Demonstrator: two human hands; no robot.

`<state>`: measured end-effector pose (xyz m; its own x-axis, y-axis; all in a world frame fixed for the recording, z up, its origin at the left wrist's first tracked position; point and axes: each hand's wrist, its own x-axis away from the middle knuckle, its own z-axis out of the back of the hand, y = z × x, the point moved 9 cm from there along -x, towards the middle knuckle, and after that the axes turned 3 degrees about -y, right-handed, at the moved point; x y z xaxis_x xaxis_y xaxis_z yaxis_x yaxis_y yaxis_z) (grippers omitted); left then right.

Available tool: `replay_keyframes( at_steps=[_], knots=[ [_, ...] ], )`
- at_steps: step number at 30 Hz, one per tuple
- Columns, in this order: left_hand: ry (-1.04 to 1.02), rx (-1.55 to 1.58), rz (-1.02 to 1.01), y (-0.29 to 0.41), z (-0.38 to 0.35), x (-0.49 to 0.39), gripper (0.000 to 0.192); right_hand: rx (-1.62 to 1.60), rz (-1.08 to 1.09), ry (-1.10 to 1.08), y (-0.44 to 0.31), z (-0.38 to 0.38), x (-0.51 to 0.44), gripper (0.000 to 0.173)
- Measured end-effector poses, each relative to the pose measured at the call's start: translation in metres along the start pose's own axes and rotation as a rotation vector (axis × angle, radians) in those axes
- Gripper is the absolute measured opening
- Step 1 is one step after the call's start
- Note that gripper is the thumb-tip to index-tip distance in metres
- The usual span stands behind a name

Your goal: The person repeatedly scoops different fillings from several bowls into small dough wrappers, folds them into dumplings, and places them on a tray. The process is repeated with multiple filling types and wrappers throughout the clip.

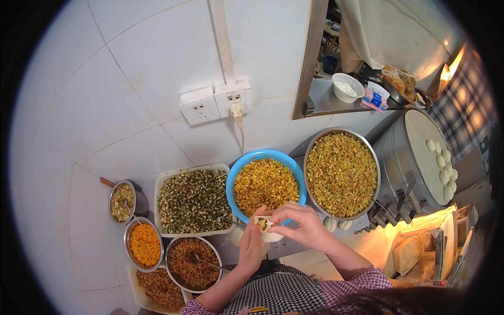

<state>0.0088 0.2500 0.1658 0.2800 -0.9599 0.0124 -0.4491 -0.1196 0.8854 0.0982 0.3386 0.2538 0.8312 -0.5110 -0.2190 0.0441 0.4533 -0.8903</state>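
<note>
A filled dough wrapper [273,237] is held between both hands, in front of a blue plastic basin [266,153] of diced yellow filling. Its top is still open and some filling shows inside. My left hand [252,243] cups the wrapper from the left. With thumb and fingers, my right hand [303,226] pinches the wrapper's edge. Behind the hands and below the basin, pale dough pieces [237,235] lie partly hidden on the counter. Two small shaped buns [330,224] lie right of my right hand, below a large steel bowl [341,173] of diced filling.
A white tub [193,201] holds green-flecked filling. Left are steel bowls of orange bits [145,245], brown filling [193,260] and mixed filling [121,201], some with spoons. Several buns [445,173] sit on a steamer [421,145] at right. A plug [236,112] hangs from a wall socket.
</note>
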Motion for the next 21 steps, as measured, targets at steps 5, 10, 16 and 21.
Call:
replay_keyframes(
  at_steps=[5,10,16,21],
  knots=[
    [0.086,0.111,0.104,-0.006,0.003,0.002,0.043,0.073,0.118,0.04,-0.013,0.002,0.0,0.015],
    [0.012,0.036,0.09,0.001,0.003,0.0,0.039,0.003,0.019,0.021,-0.007,0.006,-0.001,0.014],
    [-0.184,-0.424,-0.103,0.034,-0.013,0.002,0.046,0.059,-0.018,-0.026,-0.01,0.011,0.0,0.013],
    [-0.09,-0.316,-0.082,0.036,-0.015,0.003,0.048,0.137,0.13,0.01,-0.027,0.01,0.0,0.012]
  ],
)
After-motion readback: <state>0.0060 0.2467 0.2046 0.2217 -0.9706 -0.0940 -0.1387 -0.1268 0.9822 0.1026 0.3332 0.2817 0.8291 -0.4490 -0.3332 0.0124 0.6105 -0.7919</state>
